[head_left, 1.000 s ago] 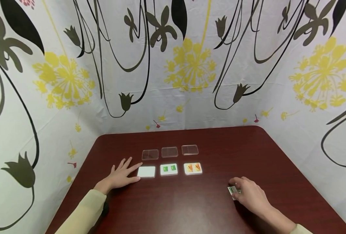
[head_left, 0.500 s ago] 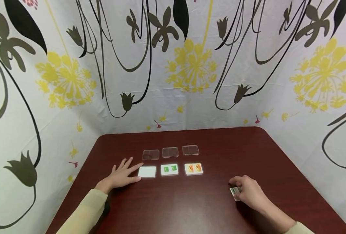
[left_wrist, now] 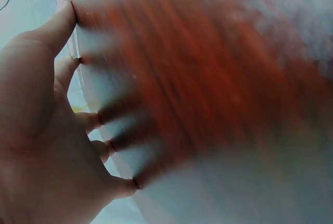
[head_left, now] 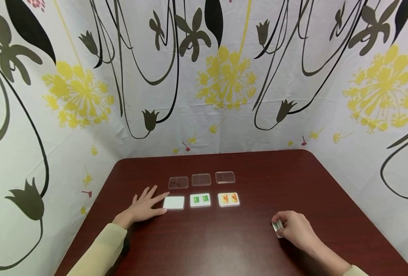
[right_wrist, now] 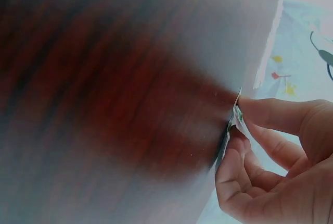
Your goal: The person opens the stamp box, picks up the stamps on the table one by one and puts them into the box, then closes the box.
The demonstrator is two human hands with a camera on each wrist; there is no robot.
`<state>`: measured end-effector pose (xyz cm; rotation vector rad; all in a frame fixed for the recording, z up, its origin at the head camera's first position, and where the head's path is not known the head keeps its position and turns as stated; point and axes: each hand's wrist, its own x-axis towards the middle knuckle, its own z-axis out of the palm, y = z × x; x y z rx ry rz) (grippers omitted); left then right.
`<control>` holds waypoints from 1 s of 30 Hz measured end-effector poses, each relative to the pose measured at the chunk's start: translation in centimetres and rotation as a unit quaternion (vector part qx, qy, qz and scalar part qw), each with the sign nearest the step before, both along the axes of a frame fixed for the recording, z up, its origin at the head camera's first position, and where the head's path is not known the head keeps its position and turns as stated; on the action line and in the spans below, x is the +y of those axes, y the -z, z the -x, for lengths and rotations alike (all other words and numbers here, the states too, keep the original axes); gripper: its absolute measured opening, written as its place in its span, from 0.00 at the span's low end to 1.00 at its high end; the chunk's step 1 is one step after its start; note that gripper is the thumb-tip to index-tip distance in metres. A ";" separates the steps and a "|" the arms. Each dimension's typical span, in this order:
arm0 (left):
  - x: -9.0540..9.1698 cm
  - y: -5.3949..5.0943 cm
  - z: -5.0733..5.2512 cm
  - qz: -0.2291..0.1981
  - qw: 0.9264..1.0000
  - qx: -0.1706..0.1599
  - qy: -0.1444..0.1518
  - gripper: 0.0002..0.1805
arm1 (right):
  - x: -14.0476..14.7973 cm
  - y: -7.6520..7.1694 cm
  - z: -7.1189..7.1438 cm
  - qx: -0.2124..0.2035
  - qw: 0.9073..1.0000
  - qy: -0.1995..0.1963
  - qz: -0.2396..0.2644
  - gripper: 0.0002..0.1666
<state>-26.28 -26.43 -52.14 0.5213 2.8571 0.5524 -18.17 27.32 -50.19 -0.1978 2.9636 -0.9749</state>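
Note:
My left hand (head_left: pixel 140 207) lies with spread fingers on the table, its thumb and index tips touching the left edge of a plain white card in a clear case (head_left: pixel 173 202). In the left wrist view that hand (left_wrist: pixel 62 114) has all its fingertips down on the surface. Over at the right, my right hand (head_left: pixel 298 229) pinches a small, thin piece with green print (head_left: pixel 277 227) close to the tabletop. The right wrist view shows the hand (right_wrist: pixel 281 156) with thumb and fingers round this bent, foil-like piece (right_wrist: pixel 235 117).
A card with two green pictures (head_left: pixel 200 200) and one with two orange pictures (head_left: pixel 229 199) continue the row. Behind stand three clear cases: left (head_left: pixel 178 182), middle (head_left: pixel 201 179), right (head_left: pixel 225 177). A patterned cloth (head_left: pixel 204 142) hangs behind the dark red table (head_left: pixel 204 245).
The right hand has shifted slightly, its index finger drawn closer round the small piece. The left hand stays in place beside the white card.

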 end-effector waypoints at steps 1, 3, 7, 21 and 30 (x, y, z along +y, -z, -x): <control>0.0 -0.1 0.0 0.001 1.000 0.001 0.000 0.41 | 0.0 0.0 -0.1 0.001 1.000 0.000 -0.004 0.19; 0.0 -0.1 0.0 0.002 1.000 0.001 -0.001 0.41 | -0.1 0.1 -0.2 0.002 1.000 -0.001 -0.008 0.18; 0.1 -0.2 0.0 -0.007 1.000 0.003 -0.001 0.40 | -0.1 0.0 0.0 0.011 1.000 -0.005 -0.009 0.18; 0.2 0.0 -0.2 -0.009 1.000 -0.001 -0.005 0.41 | 0.9 -0.3 -0.1 -0.053 0.996 0.022 0.065 0.18; 0.2 0.0 -0.1 -0.008 1.000 -0.002 -0.005 0.41 | 1.0 -0.6 0.4 -0.017 0.996 -0.026 0.080 0.22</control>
